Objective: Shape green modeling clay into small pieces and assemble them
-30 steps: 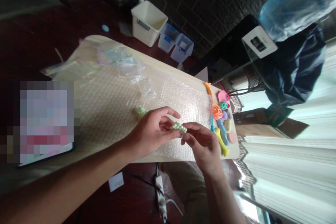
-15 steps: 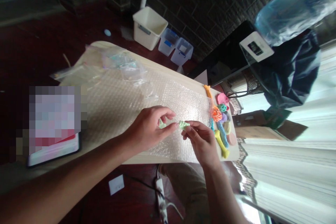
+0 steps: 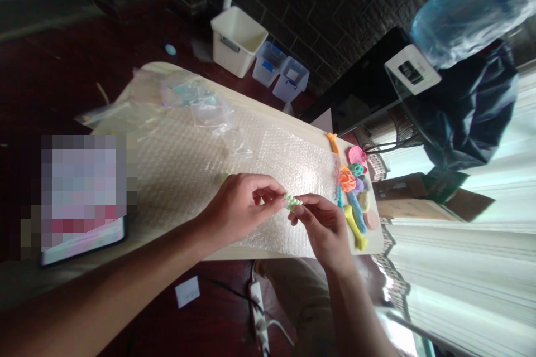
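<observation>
Both my hands meet over a sheet of bubble wrap (image 3: 196,162) spread on a pale table (image 3: 310,133). My left hand (image 3: 240,209) and my right hand (image 3: 322,226) each pinch an end of a small light-green bumpy piece (image 3: 293,201), held just above the wrap. Another bit of green peeks out behind my left hand (image 3: 224,177). To the right of my right hand lies a cluster of colourful small shapes (image 3: 354,189): orange, pink, teal, purple, blue and yellow.
Clear plastic bags (image 3: 188,97) lie at the table's far left end. A tablet-like device (image 3: 81,242) sits at the near left, partly blurred. On the floor stand a white bin (image 3: 238,38) and two small clear boxes (image 3: 280,70). A power strip (image 3: 256,309) lies under the table.
The green piece looked pulled into two bits half a second ago; now my fingers hold it together as one piece between both hands. Hands stayed in about the same spot.
</observation>
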### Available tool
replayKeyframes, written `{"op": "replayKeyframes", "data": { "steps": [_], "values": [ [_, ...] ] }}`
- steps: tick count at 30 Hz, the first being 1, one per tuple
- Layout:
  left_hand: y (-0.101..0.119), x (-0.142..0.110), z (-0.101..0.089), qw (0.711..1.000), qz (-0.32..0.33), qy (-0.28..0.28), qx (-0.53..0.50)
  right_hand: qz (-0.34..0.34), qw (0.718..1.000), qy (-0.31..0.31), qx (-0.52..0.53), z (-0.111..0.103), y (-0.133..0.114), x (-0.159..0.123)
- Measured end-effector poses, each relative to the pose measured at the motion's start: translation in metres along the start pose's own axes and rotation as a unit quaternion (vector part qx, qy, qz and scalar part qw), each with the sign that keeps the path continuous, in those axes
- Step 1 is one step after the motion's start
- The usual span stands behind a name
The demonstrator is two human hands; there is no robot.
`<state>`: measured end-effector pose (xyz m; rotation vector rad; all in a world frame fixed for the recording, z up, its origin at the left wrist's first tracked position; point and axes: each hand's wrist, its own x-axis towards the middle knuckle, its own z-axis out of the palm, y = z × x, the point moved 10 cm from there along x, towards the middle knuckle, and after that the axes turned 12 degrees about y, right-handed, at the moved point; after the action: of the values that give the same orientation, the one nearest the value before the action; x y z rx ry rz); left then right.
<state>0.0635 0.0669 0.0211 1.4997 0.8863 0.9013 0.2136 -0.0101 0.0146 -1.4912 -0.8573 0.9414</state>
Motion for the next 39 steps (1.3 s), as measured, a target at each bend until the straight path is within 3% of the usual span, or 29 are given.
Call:
{"op": "replayKeyframes", "data": {
  "steps": [11,28,30,33,36,39],
  "values": [
    [0.001,0.0,0.004,0.998,0.002,-0.017,-0.053,-0.001,1.0,-0.003,0.005,-0.001,0.0,-0.001],
    [-0.006,0.004,0.002,0.999,-0.008,-0.011,-0.045,0.01,1.0,0.003,0.014,-0.003,0.002,0.001],
    [-0.007,0.008,-0.009,1.0,0.011,0.023,0.002,0.022,0.999,0.024,0.014,-0.009,0.006,0.006],
    [0.004,0.012,-0.024,0.981,0.115,0.063,0.146,0.049,0.997,0.058,-0.025,-0.021,0.017,0.016],
    [0.007,0.006,-0.015,0.94,0.2,0.017,0.277,0.069,0.991,0.061,-0.102,-0.031,0.029,0.022],
    [-0.004,-0.001,-0.002,0.912,0.217,-0.038,0.346,0.065,0.982,0.058,-0.168,-0.036,0.038,0.025]
  ]
}}
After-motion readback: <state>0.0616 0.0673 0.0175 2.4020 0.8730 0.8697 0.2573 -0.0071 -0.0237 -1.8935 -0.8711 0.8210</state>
